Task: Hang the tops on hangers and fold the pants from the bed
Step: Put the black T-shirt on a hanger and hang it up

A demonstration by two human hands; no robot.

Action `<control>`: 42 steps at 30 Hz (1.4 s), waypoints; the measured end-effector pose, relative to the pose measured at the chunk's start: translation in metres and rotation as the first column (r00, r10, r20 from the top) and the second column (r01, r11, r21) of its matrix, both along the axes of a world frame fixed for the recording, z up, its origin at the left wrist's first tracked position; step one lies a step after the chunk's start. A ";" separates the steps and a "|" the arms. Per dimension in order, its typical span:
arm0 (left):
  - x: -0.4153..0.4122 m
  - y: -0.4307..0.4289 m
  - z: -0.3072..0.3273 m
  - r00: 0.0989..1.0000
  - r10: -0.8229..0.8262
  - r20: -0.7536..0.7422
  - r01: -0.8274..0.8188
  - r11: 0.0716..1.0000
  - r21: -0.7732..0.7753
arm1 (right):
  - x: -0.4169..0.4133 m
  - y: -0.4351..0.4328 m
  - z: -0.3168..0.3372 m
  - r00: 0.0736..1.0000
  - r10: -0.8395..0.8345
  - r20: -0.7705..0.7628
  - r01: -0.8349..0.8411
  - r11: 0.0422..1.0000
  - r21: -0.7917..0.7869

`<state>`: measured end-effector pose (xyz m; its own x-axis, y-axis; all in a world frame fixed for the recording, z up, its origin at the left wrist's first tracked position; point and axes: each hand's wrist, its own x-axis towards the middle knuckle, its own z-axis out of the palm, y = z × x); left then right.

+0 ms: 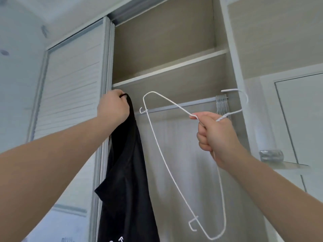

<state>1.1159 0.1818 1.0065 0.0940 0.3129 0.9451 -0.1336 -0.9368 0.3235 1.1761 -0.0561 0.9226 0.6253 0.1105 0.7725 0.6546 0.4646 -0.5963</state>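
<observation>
Facing an open wardrobe, a person holds both arms up toward the clothes rail [197, 103]. The left hand [112, 106] is at the rail's left end, level with the bar, its fingers curled tight round the upper edge of a black top [125, 172]. The top hangs straight down from that grip, well below the rail, and white lettering shows at its lowest visible part.

The right hand [215, 137] is below the rail's right end, fist closed round the neck of a white wire hanger [160, 154]. The hanger's hook curves up past the rail's right end. One of its shoulders crosses in front of the bar, and its long lower wire slants down far beneath it. Hanger and top are apart, with a clear gap between them under the rail.

A bunch of spare white hangers [222, 103] hangs on the rail at its far right. A shelf [166, 69] runs just above the rail, and a slatted sliding door [70, 81] stands to the left of it. To the right of and below the rail, a silvery object [271, 155] sits on a small ledge.
</observation>
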 end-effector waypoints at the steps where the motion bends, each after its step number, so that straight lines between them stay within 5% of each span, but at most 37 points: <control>1: -0.017 -0.004 -0.001 0.999 0.037 0.009 -0.037 0.999 -0.001 | -0.011 -0.006 -0.003 0.999 0.031 0.019 -0.031 0.999 0.007; 9: -0.151 -0.025 -0.010 0.927 0.363 -0.094 -0.363 0.932 0.017 | -0.083 -0.024 -0.025 0.963 0.269 -0.015 -0.269 0.963 0.003; 14: -0.240 -0.031 -0.017 0.755 0.605 -0.254 -0.601 0.793 0.102 | -0.131 -0.009 -0.035 0.887 0.460 -0.045 -0.460 0.888 0.023; 23: -0.423 -0.045 -0.078 0.411 0.756 -0.509 -0.819 0.552 0.158 | -0.222 0.024 -0.101 0.548 0.836 -0.025 -0.836 0.547 -0.038; 27: -0.499 -0.058 -0.125 0.392 0.701 -0.596 -0.854 0.518 0.047 | -0.271 0.041 -0.149 0.394 0.915 -0.090 -0.909 0.373 -0.188; 34: -0.593 -0.089 -0.231 0.460 0.590 -0.663 -0.851 0.507 -0.138 | -0.365 0.064 -0.239 0.262 0.921 -0.288 -0.931 0.162 -0.328; 37: -0.619 -0.103 -0.275 0.450 0.545 -0.708 -0.861 0.476 -0.181 | -0.409 0.068 -0.276 0.304 0.910 -0.282 -0.887 0.163 -0.432; 42: -0.660 -0.130 -0.340 0.434 0.461 -0.774 -0.878 0.410 -0.248 | -0.468 0.058 -0.323 0.445 0.895 -0.007 -0.698 0.342 -0.629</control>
<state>0.4561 0.0515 0.6663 -0.0420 0.9157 0.3997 0.8302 -0.1906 0.5239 0.7085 0.0022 0.5996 -0.2321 0.8178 0.5267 0.3017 0.5753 -0.7603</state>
